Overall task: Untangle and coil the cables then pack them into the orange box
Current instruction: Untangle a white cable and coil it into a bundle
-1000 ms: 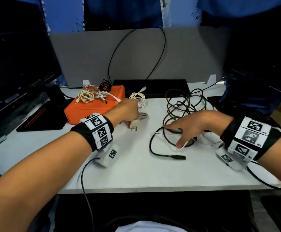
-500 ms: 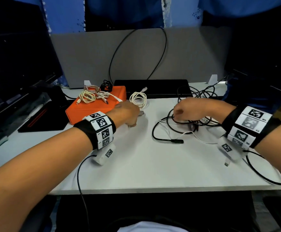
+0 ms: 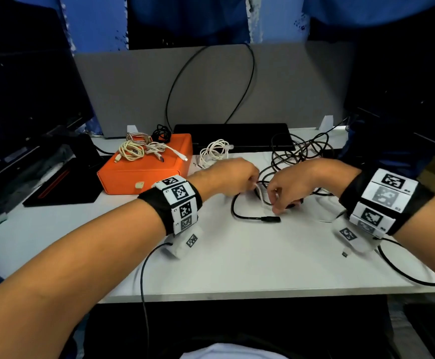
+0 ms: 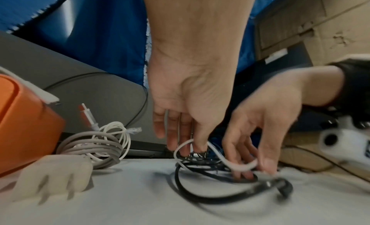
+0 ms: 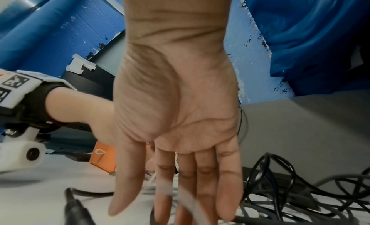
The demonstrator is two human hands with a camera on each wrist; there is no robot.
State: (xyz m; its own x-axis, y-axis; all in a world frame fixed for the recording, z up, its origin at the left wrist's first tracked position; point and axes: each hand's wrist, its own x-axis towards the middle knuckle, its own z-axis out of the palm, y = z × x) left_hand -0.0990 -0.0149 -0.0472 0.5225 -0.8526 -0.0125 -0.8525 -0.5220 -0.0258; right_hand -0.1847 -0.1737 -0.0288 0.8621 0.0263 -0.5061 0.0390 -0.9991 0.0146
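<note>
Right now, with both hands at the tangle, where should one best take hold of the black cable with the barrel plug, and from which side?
Probably at the free end, just behind the barrel plug of the black cable. That stretch lies flat on the white table, nearest the person and apart from the tangle. Come from above on the near side; the left hand and right hand work a white cable just beyond.

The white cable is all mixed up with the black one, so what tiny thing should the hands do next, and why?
Probably lift the white cable loop up and off the black cable. Both the left hand and right hand have fingers on that loop, and it crosses over the black tangle, so freeing it first seems easiest before coiling.
</note>
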